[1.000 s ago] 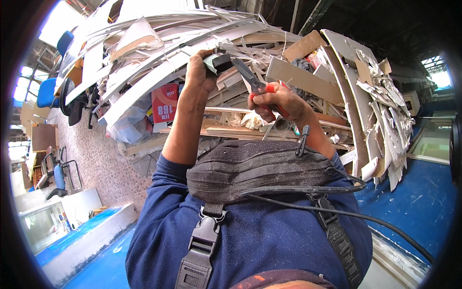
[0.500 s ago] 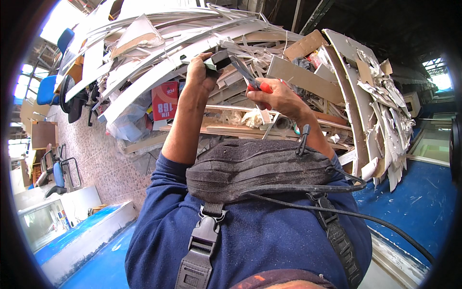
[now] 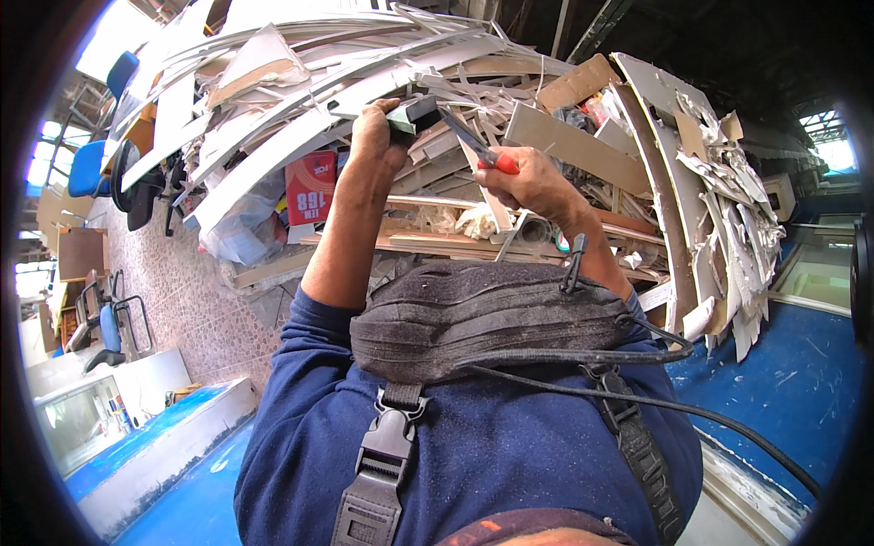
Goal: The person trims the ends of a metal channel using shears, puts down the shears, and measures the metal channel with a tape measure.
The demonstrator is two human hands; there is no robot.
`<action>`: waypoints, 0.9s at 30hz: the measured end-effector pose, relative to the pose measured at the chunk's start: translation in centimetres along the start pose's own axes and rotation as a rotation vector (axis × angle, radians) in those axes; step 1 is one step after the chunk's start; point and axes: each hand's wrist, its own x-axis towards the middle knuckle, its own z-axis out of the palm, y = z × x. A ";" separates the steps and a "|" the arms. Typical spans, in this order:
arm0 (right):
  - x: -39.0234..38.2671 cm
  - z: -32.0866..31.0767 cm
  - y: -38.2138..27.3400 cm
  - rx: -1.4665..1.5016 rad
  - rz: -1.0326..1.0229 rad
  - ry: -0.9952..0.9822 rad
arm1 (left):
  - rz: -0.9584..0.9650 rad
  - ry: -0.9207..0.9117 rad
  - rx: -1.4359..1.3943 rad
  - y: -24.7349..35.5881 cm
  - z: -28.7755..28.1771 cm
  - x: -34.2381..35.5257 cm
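Two things are in your grip at about 12 o'clock, in front of the scrap pile (image 3: pixel 455 187). Your left hand (image 3: pixel 375 141), toward 11 o'clock, is wrapped around a dark-and-green piece (image 3: pixel 413 116); some of its fingers are hidden. Your right hand (image 3: pixel 530 182), between 1 and 2 o'clock, is curled closed around the handles of a red-handled hand tool (image 3: pixel 469 139), which looks like snips or pliers.

The tool should feel stiff and fairly dense for its size, with its weight toward the metal end. Hold it well back on the red grips, clear of the blades; dust could make them slippery. The block-like piece looks rigid and light, perhaps sharp along its edges, so it's best held by its flat sides, away from the end facing your tool.

Your tool's long axis slants from about 4 to 10 o'clock, tip toward 10, just beside the piece's exposed end. You can't tell from here whether they touch, or whether the blades are parted. The piece's dark end faces roughly 3 o'clock.
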 end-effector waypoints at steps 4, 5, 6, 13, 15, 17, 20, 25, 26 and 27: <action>-0.1 0.6 1.3 0.677 0.146 -0.249 | 0.000 -0.019 0.033 0.0 0.6 -0.4; -0.1 0.8 1.0 0.683 0.157 -0.246 | 0.002 -0.017 0.032 0.0 0.3 -0.2; -0.1 1.1 1.0 0.683 0.157 -0.249 | 0.009 -0.038 0.040 0.0 -0.2 0.1; -0.3 2.2 1.2 -0.008 -0.123 0.100 | -0.034 -0.212 -0.011 0.5 -1.4 -0.6; 0.1 2.0 2.0 0.032 -0.126 0.100 | -0.088 -0.196 -0.066 0.0 -1.4 -0.7; 0.8 1.9 2.1 0.074 -0.133 0.090 | -0.174 -0.166 -0.149 -0.8 -2.7 0.7; 1.3 1.3 1.5 0.117 -0.117 -0.060 | -0.224 -0.236 -0.180 -1.4 -3.3 0.9; 1.9 1.1 0.7 0.111 -0.084 -0.149 | -0.240 -0.295 -0.114 -1.1 -3.2 0.0; 1.6 0.7 0.4 0.123 -0.050 -0.175 | -0.222 -0.283 -0.083 -1.2 -2.7 -0.2; 1.1 0.3 0.1 0.127 -0.055 -0.174 | -0.220 -0.283 -0.076 -1.4 -2.4 -0.2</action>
